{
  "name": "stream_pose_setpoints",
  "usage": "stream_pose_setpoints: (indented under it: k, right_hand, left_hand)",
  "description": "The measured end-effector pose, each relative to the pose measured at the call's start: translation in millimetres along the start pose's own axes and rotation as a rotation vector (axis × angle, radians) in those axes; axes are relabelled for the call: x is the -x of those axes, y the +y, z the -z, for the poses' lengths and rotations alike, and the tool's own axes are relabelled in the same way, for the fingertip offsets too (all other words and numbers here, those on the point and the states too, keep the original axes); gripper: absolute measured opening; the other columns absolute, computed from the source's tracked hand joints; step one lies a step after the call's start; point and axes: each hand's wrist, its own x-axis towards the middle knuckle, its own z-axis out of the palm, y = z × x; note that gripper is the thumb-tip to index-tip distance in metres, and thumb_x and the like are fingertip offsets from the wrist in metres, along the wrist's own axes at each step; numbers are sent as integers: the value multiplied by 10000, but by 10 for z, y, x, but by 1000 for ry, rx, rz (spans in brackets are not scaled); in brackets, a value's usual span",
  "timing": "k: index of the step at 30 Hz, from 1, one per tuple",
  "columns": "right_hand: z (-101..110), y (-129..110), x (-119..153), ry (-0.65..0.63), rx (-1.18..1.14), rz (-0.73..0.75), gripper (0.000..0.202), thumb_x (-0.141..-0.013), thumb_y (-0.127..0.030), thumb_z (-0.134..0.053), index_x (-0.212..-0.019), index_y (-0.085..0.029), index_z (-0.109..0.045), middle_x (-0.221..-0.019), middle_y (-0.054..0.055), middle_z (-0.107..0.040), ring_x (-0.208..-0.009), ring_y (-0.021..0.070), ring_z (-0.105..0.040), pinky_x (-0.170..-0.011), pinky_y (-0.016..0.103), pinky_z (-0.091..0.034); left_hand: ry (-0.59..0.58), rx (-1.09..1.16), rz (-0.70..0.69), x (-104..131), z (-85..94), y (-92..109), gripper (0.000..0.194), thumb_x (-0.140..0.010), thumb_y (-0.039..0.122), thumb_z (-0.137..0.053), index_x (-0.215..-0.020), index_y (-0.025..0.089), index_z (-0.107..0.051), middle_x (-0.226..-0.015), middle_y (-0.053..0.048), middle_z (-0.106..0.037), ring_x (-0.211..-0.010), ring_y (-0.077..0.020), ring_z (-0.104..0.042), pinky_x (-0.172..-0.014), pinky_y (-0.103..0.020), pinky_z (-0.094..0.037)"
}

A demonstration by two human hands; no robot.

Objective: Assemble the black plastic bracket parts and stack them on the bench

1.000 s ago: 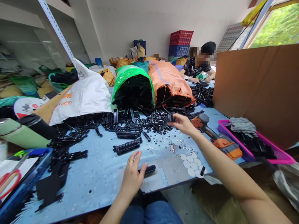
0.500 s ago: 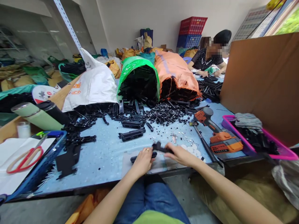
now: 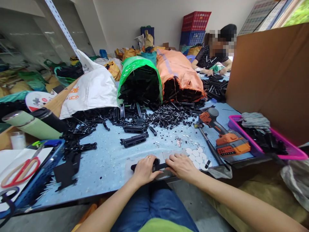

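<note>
Near the table's front edge, my left hand [image 3: 145, 170] is closed over a long black plastic part [image 3: 158, 166]. My right hand [image 3: 181, 165] grips the right end of the same part, its fingers curled over the top. Between the hands a rounded black end shows; the rest lies under my fingers, and I cannot tell whether it is one piece or two joined. A pale flat sheet [image 3: 127, 170] lies beneath. Just beyond are two long black plastic pieces [image 3: 134, 140]. White round discs [image 3: 196, 154] lie right of my right hand.
An orange cordless drill [image 3: 225, 141] and a hammer [image 3: 208, 143] lie to the right, beside a pink basket [image 3: 233, 124]. Heaps of small black parts [image 3: 166, 116] spill before green [image 3: 124, 74] and orange sacks [image 3: 181, 64]. Scissors [image 3: 31, 164] lie at left. A co-worker [image 3: 212, 58] sits across.
The black part in my right hand has come down against the piece under my left hand. Both hands are now lower and side by side on it. The view has shifted slightly.
</note>
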Motion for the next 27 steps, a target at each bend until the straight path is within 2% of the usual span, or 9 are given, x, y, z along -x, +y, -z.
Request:
stream_pose_setpoints:
  k: [5, 8, 10, 13, 16, 18, 20, 23, 27]
  right_hand:
    - [17, 118, -59, 3, -28, 39, 271, -892, -444, -430, -907, -200, -548, -868, 57, -576, -822, 199, -518, -650, 285, -342]
    - [-141, 314, -31, 3, -125, 74, 336, -899, -482, -389, -915, -193, -560, -870, 48, -580, -825, 181, -520, -652, 274, -346]
    - [-270, 431, 26, 43, -180, 57, 372, -898, -504, -370, -929, -191, -569, -888, 48, -580, -842, 174, -515, -687, 277, -348]
    - [-412, 489, 138, 98, -218, 0, 396, -887, -526, -374, -918, -189, -580, -891, 51, -577, -852, 174, -501, -736, 293, -341]
    - [-447, 465, 208, 124, -250, -18, 419, -870, -554, -388, -947, -191, -582, -887, 52, -580, -859, 174, -497, -749, 293, -337]
    - [-413, 515, 183, 161, -265, -42, 403, -881, -536, -386, -1013, -201, -568, -920, 50, -584, -884, 171, -497, -764, 288, -337]
    - [-347, 686, 83, 199, -234, -160, 336, -922, -449, -364, -1050, -204, -554, -955, 47, -583, -912, 160, -493, -781, 273, -341]
    - [-233, 1148, -186, 188, -102, -476, 266, -945, -318, -347, -1019, -186, -566, -972, 56, -578, -934, 155, -487, -784, 250, -352]
    - [-183, 1770, -619, 183, -30, -673, 262, -924, -203, -356, -1092, -113, -535, -1070, 145, -544, -1021, 218, -445, -799, 310, -353]
  left_hand:
    - [15, 3, 38, 17, -50, 7, 470, -725, 574, -576, -996, 201, -481, -895, -53, -586, -849, -231, -562, -726, -320, -421]
    - [-15, -10, -33, -207, -56, 31, 502, -725, 565, -582, -1057, 200, -488, -1004, -72, -574, -956, -252, -532, -800, -350, -420]
    - [34, -45, -67, -549, -40, 38, 439, -808, 499, -508, -1118, 191, -477, -1111, -92, -541, -1058, -255, -483, -873, -367, -395]
    - [105, -134, -11, -1253, -22, 51, 311, -906, 299, -354, -1161, 167, -471, -1115, -108, -538, -1063, -223, -484, -895, -340, -386]
    - [98, -183, 9, -1872, -94, 84, 339, -872, 115, -325, -1173, 150, -477, -1085, -126, -540, -1006, -205, -518, -870, -316, -402]
    - [85, -200, 14, -2111, -191, 106, 355, -828, 30, -320, -1106, 125, -520, -1080, -147, -534, -986, -211, -530, -844, -320, -421]
    - [78, -216, 24, -2217, -285, 116, 332, -801, -11, -316, -1014, 84, -553, -1065, -180, -529, -982, -235, -536, -813, -339, -440]
    - [74, -215, 26, -2234, -349, 108, 303, -786, -33, -314, -934, 45, -567, -1010, -206, -539, -935, -256, -562, -776, -363, -458]
    - [115, -158, 20, -2115, -259, 89, 276, -807, 2, -338, -921, 85, -575, -974, -156, -565, -908, -235, -580, -828, -386, -442]
